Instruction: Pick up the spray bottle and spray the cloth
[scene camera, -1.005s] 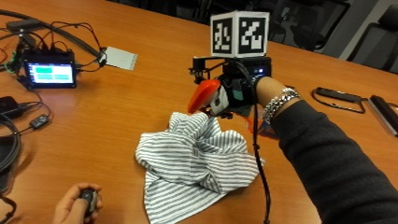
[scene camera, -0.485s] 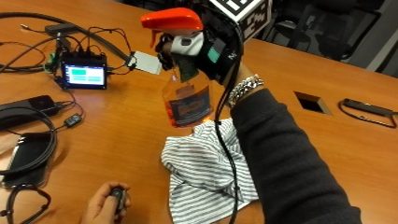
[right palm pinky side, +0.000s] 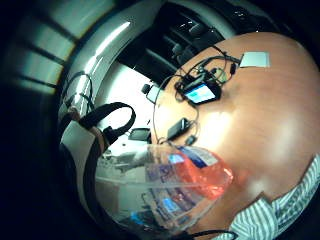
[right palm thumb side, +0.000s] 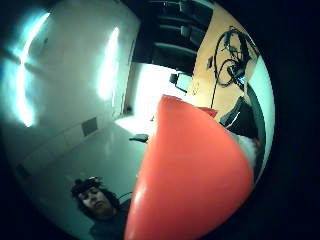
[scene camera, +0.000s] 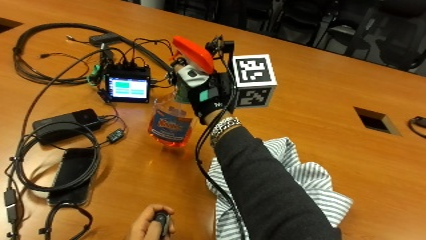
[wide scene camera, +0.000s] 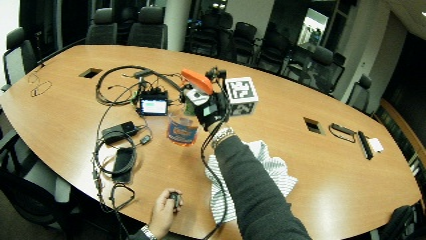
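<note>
My gloved right hand (scene camera: 208, 96) grips the neck of a clear spray bottle (scene camera: 171, 127) with orange liquid and a blue label, and holds it raised over the table. Its orange spray head (scene camera: 193, 52) sticks up above my fingers. The bottle hangs to the left of the striped grey and white cloth (scene camera: 301, 176), which lies crumpled on the wooden table under my forearm. In the wide outside view the bottle (wide scene camera: 182, 131) and hand (wide scene camera: 212, 107) sit beyond the cloth (wide scene camera: 267, 172). Both palm views show the bottle (right palm pinky side: 170, 185) and the spray head (right palm thumb side: 195, 180) close up, with the cloth (right palm pinky side: 282, 210) beside.
A small lit screen (scene camera: 128, 89) with many cables stands behind the bottle. A black power brick (scene camera: 66, 121) and a phone (scene camera: 73, 167) lie to the left. A bare left hand (scene camera: 150, 227) holds a small black device at the near edge. A cable port (scene camera: 376, 120) is at right.
My hand has lifted the bottle from the table beside the cloth and now holds it in the air left of the cloth. The outside camera has also shifted.
</note>
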